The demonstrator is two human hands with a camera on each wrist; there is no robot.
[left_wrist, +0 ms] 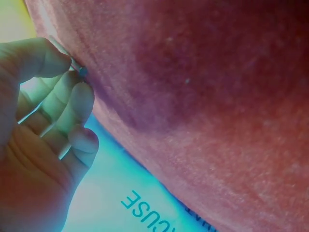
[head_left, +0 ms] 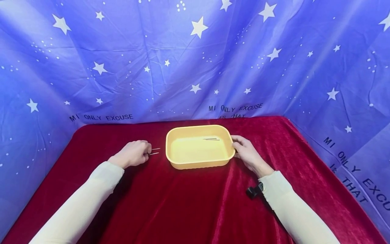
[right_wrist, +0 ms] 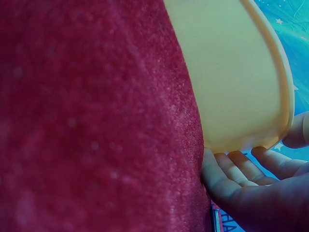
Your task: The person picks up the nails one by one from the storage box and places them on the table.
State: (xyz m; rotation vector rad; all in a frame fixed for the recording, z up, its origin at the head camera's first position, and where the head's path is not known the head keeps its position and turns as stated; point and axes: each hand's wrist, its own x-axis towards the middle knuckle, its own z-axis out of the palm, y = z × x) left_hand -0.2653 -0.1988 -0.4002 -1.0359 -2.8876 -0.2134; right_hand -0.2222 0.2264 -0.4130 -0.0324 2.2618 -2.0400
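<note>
My left hand (head_left: pixel 131 154) pinches two thin metal nails (head_left: pixel 154 154) between thumb and fingers, left of the tray. Their ends point right, toward the tray; in the left wrist view a nail head (left_wrist: pixel 82 71) sticks out past the fingertips. A yellow rectangular plastic tray (head_left: pixel 199 165) rests on the red cloth. More thin nails (head_left: pixel 211 139) lie inside it, toward its back right. My right hand (head_left: pixel 246 154) grips the tray's right end, thumb over the rim and fingers along the outer wall (right_wrist: pixel 236 82).
Red velvet cloth (head_left: pixel 182 210) covers the table. A blue curtain (head_left: pixel 170 47) with white stars hangs behind and at both sides. On the right wrist sits a black camera (head_left: pixel 254 190). A small metal piece (right_wrist: pixel 216 220) shows below the right hand in the right wrist view.
</note>
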